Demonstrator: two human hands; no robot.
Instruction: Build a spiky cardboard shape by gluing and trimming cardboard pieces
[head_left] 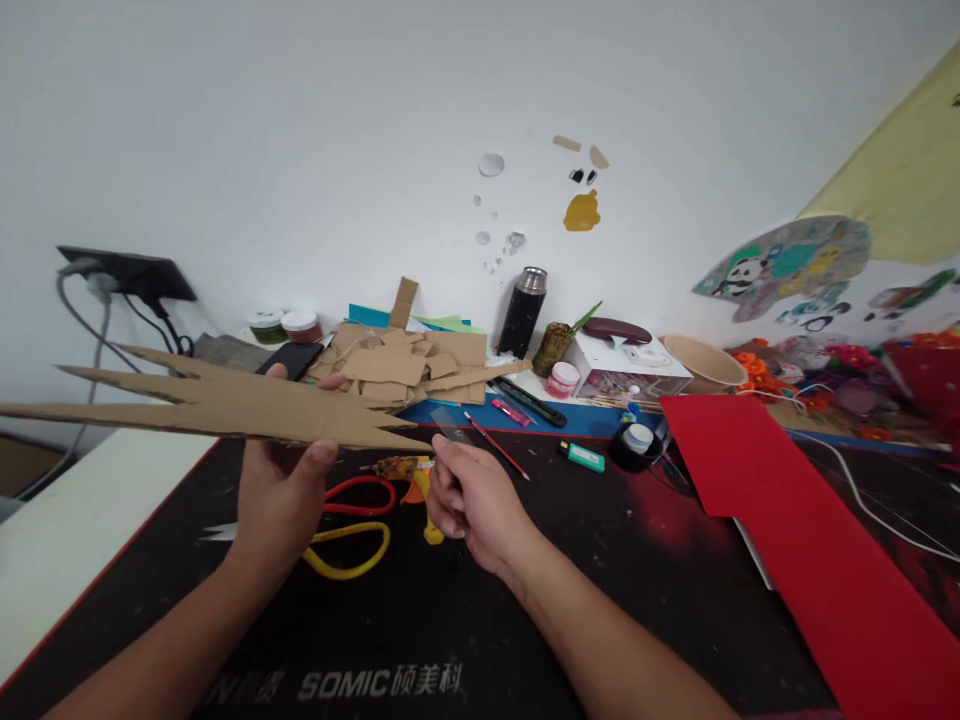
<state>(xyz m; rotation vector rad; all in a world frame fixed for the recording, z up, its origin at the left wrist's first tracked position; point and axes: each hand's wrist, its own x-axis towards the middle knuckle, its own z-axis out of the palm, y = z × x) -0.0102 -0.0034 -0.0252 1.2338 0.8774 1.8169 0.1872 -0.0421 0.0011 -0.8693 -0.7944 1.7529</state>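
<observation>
Gripping a long, spiky brown cardboard cutout (217,405) above the worktop (525,580), the left hand (281,495) keeps it level for inspection, while the right hand (472,495) pinches a small clear plastic strip (452,425) near its right tip, over yellow-and-red scissors (352,525).

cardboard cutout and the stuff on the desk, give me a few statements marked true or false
1. The left hand holds the spiky cardboard cutout in the air. True.
2. The scissors are in the right hand. False: they lie on the black desk mat, and the right hand pinches a small clear strip.
3. A red sheet lies on the right side of the desk. True.
4. The black flask lies on its side. False: it stands upright by the wall.
</observation>
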